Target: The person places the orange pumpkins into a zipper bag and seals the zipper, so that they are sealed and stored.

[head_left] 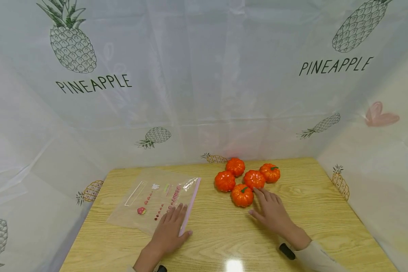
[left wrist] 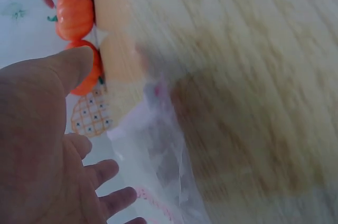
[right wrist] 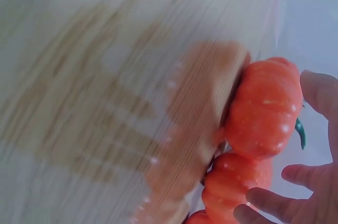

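Five orange pumpkins (head_left: 254, 179) sit clustered right of the clear bag (head_left: 153, 200), the right hand (head_left: 273, 211) just beside them with fingers spread. The left hand (head_left: 169, 231) lies over the bag's near right edge, straight-fingered, thumb apart. A sideways nudge could likely roll the round pumpkins away from the bag, and a push could crumple its thin film.

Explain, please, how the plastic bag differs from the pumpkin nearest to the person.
Look: the plastic bag is see-through with a pink edge strip, while the nearest pumpkin is orange with a green stem.
Shape: the plastic bag lies flat; the nearest pumpkin is round and ribbed.
Size: the plastic bag covers much more table than the nearest pumpkin.
Shared: both are shiny and lie on the table.
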Action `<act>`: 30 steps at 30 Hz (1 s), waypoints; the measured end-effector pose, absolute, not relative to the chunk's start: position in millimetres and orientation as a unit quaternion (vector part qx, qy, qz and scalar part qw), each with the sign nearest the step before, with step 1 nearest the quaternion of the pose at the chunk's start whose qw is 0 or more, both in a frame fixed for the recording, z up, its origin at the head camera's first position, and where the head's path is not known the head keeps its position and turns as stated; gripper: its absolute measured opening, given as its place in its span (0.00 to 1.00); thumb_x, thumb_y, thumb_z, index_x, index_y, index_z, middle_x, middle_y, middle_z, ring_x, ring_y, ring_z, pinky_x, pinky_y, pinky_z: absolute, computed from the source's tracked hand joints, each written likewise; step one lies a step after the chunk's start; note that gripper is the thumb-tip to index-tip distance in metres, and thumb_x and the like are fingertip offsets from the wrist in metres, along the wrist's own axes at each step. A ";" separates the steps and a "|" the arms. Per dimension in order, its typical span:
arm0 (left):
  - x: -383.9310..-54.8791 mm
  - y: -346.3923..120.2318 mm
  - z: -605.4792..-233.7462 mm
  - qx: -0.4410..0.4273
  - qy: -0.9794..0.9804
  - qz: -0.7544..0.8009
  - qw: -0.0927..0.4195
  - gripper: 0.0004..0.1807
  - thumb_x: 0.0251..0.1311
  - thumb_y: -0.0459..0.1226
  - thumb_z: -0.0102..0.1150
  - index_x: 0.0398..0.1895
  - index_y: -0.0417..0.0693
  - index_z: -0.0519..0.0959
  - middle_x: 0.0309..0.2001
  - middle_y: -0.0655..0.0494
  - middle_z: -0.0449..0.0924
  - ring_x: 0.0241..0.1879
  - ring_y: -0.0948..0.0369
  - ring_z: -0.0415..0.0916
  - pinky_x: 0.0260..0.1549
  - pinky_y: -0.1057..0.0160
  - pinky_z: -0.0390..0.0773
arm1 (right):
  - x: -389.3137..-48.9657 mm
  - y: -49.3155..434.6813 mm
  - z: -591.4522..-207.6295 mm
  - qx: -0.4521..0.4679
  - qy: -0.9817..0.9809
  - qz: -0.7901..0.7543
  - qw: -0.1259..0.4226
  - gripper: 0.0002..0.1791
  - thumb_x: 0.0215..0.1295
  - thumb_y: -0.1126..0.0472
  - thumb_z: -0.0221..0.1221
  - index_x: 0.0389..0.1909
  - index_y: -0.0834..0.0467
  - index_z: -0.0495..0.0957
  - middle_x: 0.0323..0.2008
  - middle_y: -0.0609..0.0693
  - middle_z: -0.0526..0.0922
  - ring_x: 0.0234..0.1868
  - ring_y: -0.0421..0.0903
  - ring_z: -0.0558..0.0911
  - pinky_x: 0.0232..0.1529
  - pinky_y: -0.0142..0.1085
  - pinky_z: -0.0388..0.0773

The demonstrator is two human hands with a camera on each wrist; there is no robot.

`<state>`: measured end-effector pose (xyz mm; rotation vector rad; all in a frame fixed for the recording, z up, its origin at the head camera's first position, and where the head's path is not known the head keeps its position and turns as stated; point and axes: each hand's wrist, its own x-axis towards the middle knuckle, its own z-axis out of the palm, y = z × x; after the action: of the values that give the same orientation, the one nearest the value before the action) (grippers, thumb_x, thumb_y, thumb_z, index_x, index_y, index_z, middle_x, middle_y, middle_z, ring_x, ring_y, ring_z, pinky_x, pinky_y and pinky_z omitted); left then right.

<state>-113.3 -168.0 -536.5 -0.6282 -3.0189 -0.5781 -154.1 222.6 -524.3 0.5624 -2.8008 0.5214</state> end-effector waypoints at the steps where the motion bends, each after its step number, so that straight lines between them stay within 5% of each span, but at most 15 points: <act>1: -112.8 -166.9 -535.7 -0.199 -0.963 -0.183 -0.005 0.46 0.69 0.53 0.65 0.81 0.37 0.61 0.79 0.35 0.61 0.76 0.33 0.60 0.70 0.30 0.62 | -154.2 221.7 -524.9 0.191 -0.958 0.178 0.118 0.44 0.67 0.49 0.71 0.75 0.67 0.66 0.67 0.71 0.73 0.64 0.73 0.74 0.64 0.72 0.68; 22: -106.7 -161.9 -535.2 -0.212 -0.967 -0.140 -0.033 0.35 0.70 0.49 0.65 0.75 0.42 0.73 0.77 0.37 0.65 0.71 0.39 0.69 0.63 0.35 0.75 | -154.0 209.3 -530.7 0.177 -0.959 0.196 0.104 0.44 0.66 0.51 0.72 0.75 0.68 0.67 0.66 0.68 0.74 0.64 0.71 0.75 0.64 0.69 0.70; 30: -108.8 -162.4 -536.5 -0.210 -0.963 -0.166 0.000 0.31 0.70 0.43 0.66 0.71 0.37 0.74 0.72 0.38 0.73 0.69 0.41 0.73 0.61 0.39 0.78 | -155.9 204.9 -532.0 0.177 -0.956 0.208 0.108 0.44 0.66 0.52 0.73 0.74 0.70 0.67 0.66 0.68 0.74 0.64 0.70 0.76 0.63 0.68 0.71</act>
<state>-108.8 -162.4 -536.5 -0.6607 -3.0273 -0.5207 -155.9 204.9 -532.0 0.5207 -2.8136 0.6125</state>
